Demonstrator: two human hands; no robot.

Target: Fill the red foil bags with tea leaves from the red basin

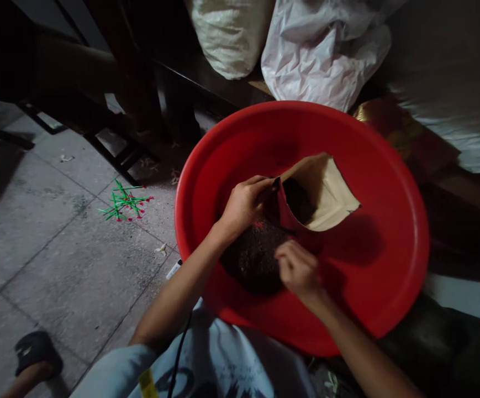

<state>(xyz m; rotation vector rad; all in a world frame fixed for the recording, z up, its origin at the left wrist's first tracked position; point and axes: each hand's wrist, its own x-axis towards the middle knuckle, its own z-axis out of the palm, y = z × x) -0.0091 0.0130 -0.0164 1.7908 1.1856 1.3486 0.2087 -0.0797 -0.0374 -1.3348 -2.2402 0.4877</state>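
A large red plastic basin (405, 232) stands in front of me. Inside it lies a heap of dark, soil-like material (256, 262). A bag with a tan paper lining (337, 202) rests tilted in the basin, its mouth spread, with dark matter visible inside. My left hand (243, 205) grips the near left corner of that bag. Just below the bag, over the right side of the heap, my right hand (300, 270) is closed with curled fingers. It is slightly blurred, and what it holds, if anything, is hidden.
Several green sticks with red-pink tips (126, 202) lie on the tiled floor to the left. Behind the basin sit a woven sack (231, 33) and a white plastic bag (322, 55). Dark stool legs (115, 152) and another person's shoe (36, 354) are at left.
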